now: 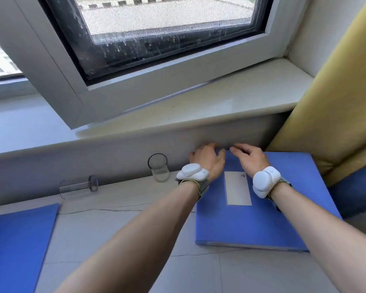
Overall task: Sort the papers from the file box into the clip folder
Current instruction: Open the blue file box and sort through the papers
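Observation:
A closed blue file box [262, 220] with a white label lies flat on the table at the right, its far edge against the wall under the window sill. My left hand [207, 160] rests at the box's far left corner, fingers curled over the edge. Just to its right, my right hand [250, 158] lies on the far edge with fingers spread and pressed down on the lid. A blue clip folder [17, 246] lies closed at the table's left front. No papers are visible.
An upright clear glass [159, 168] stands by the wall left of the box, and another clear glass [78, 187] lies on its side further left. An open window sash [76, 85] overhangs the sill. A yellow curtain [334, 106] hangs at the right.

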